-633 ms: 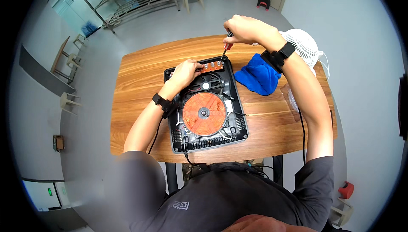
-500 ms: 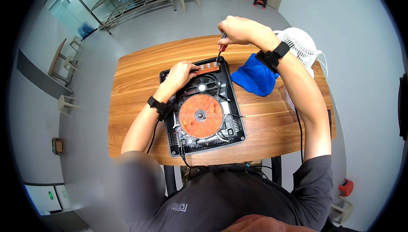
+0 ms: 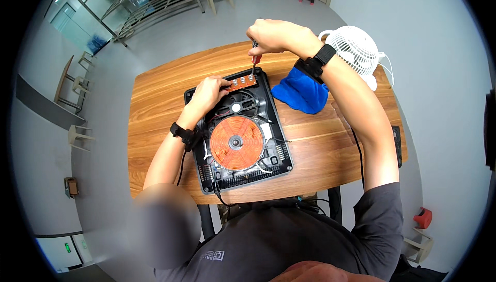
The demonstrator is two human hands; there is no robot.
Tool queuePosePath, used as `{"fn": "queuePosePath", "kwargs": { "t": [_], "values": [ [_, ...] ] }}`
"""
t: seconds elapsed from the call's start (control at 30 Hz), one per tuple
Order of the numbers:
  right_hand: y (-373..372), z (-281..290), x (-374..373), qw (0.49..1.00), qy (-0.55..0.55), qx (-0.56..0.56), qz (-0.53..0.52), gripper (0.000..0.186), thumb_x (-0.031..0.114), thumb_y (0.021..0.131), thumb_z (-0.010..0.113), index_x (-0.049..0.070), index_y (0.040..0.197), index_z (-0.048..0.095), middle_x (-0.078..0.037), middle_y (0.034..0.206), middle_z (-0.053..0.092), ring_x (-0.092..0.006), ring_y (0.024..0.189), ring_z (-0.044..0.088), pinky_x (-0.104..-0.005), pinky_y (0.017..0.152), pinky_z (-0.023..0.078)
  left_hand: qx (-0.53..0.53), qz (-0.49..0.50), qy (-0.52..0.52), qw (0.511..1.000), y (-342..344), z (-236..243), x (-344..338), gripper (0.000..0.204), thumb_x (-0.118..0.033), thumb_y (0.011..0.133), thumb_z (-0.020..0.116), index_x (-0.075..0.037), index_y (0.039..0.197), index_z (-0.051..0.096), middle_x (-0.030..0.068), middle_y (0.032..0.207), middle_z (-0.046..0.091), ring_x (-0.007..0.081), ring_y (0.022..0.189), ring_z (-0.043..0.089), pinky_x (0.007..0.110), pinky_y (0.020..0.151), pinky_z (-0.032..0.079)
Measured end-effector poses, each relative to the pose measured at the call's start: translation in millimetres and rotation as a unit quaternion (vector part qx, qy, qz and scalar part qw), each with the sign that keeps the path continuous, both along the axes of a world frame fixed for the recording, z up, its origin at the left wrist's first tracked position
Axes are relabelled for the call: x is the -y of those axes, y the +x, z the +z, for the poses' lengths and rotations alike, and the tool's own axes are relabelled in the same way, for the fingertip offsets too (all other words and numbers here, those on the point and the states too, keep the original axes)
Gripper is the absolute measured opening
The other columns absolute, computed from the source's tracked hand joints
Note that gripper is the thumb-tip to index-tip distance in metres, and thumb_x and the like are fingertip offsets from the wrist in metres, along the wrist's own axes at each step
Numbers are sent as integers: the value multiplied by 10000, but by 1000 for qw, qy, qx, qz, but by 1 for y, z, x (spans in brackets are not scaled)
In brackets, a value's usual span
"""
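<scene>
An opened induction cooker (image 3: 279,132) lies on the wooden table, its round copper coil (image 3: 223,145) and black cooling fan (image 3: 236,107) exposed. Along its far edge sits a narrow orange-brown circuit board (image 3: 247,83) with several small silvery round parts. My left hand (image 3: 208,94) has its fingertips closed on the left end of this board, partly covering it. Above the far right corner, my right hand (image 3: 274,35) grips a screwdriver (image 3: 256,59) with a red and black handle. Its shaft points steeply down, with the tip at the board's right end; exact contact is too small to tell.
A blue cloth (image 3: 302,92) lies crumpled right of the cooker, partly under my right forearm. Behind it stands a white fan (image 3: 353,49). A black cord (image 3: 219,197) leaves the cooker's near edge. Stools and a metal rack (image 3: 163,4) stand beyond the table.
The whole view has shifted slightly, so the table and cooker appear a little further left. Both hands keep their places at the circuit board, the screwdriver still pointing down at its right end.
</scene>
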State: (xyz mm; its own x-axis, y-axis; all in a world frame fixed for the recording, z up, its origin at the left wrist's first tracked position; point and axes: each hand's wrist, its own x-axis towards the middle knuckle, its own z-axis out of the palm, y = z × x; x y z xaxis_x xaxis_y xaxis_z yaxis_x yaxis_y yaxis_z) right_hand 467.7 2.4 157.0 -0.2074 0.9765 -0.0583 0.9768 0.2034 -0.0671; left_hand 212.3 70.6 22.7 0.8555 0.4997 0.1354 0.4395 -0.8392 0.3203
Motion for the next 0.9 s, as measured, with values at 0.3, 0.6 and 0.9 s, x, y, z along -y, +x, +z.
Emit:
{"fn": "queuePosePath", "kwargs": {
  "t": [0.3,0.6,0.9],
  "values": [
    [-23,14,-7,997,-70,32,-31,481,406,875,752,-24,1064,653,-189,901,724,-322,741,721,-414,652,582,10,-5,-10,1000,1,3,3,280,-79,811,747,-1,1080,740,189,1015,719,373,988,670,440,895,532],
    [-30,31,-16,986,-144,26,-84,438,355,889,726,-15,1110,646,-154,964,741,-252,746,741,-387,631,595,1,1,-14,1000,2,-1,1,287,-85,818,744,-9,1095,739,189,1011,713,373,966,670,443,882,533],
    [-43,2,-36,993,-11,73,-91,334,331,950,598,53,906,778,-132,910,763,-285,857,746,-416,753,593,-9,5,-9,1000,2,1,3,305,-93,823,751,-28,1121,742,191,1033,715,377,972,676,433,864,546]
  ]
}}
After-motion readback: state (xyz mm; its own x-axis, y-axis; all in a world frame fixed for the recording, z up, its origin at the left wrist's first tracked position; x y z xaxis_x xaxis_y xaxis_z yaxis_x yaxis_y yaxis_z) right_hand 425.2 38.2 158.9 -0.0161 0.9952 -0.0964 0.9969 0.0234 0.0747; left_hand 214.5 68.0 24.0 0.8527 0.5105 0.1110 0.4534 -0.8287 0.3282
